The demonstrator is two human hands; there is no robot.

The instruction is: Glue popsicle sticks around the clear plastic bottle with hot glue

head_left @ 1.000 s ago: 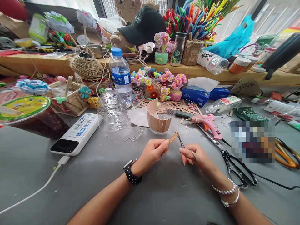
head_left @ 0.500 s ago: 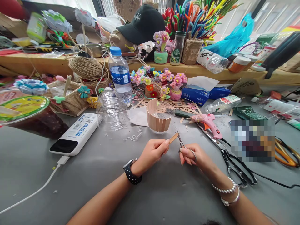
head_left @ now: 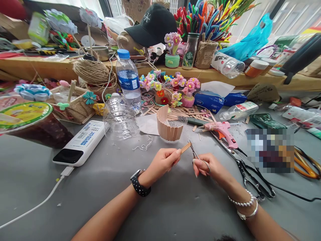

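Between thumb and fingers, my left hand (head_left: 165, 160) pinches a short flat wooden craft stick (head_left: 185, 148), its free end pointing up and to the right. My right hand (head_left: 204, 164) grips small metal scissors (head_left: 194, 152), with a finger loop around my thumb. The scissor blades meet the stick's far end. Just beyond my hands stands a round cup (head_left: 170, 130), partly faced with upright wooden sticks; its clear plastic wall shows at the right. Behind it lie several loose craft sticks (head_left: 173, 114).
A pink glue gun (head_left: 223, 130) and large black-handled scissors (head_left: 253, 180) lie to the right. On the left are a white power bank (head_left: 82, 142) with a cable, a cut clear plastic bottle (head_left: 120, 117) and a lidded drink cup (head_left: 37, 124). A water bottle (head_left: 127, 80) stands behind.
Both hands stay almost in place. My left wrist has shifted very slightly left, and my right fingers have moved a little on the scissors. The stick is still at the blades.
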